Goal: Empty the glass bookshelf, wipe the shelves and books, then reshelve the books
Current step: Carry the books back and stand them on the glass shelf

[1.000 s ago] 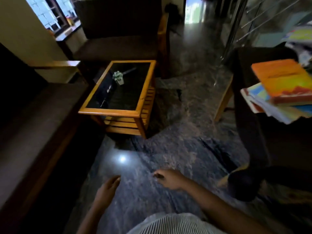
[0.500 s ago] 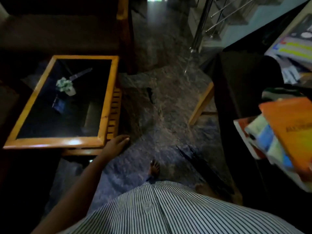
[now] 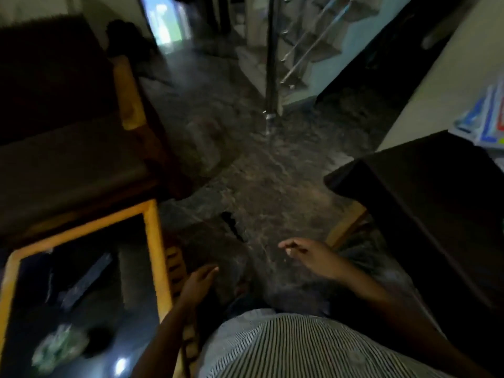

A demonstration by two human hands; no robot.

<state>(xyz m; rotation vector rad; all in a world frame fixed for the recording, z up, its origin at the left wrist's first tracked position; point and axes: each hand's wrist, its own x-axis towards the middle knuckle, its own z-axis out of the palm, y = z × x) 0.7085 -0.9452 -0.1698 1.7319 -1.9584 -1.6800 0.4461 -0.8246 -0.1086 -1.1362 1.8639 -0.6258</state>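
Observation:
A few books (image 3: 488, 118) with blue and red covers show at the far right edge, behind a dark chair (image 3: 425, 203). My left hand (image 3: 197, 282) hangs beside the wooden coffee table (image 3: 155, 241), fingers straight and holding nothing. My right hand (image 3: 308, 255) floats over the dark marble floor with loosely curled fingers, also empty. The glass bookshelf is out of view. The picture is blurred.
The coffee table has a black glass top carrying a small green plant (image 3: 58, 347). A dark sofa (image 3: 62, 137) with a wooden arm stands at the left. A steel stair railing post (image 3: 271, 64) rises ahead, with a bright doorway (image 3: 163, 20) beyond.
The view has swung forward along the floor. The stack of books slid out to the right edge, the coffee table dropped to the lower left, and my right hand has come back into sight.

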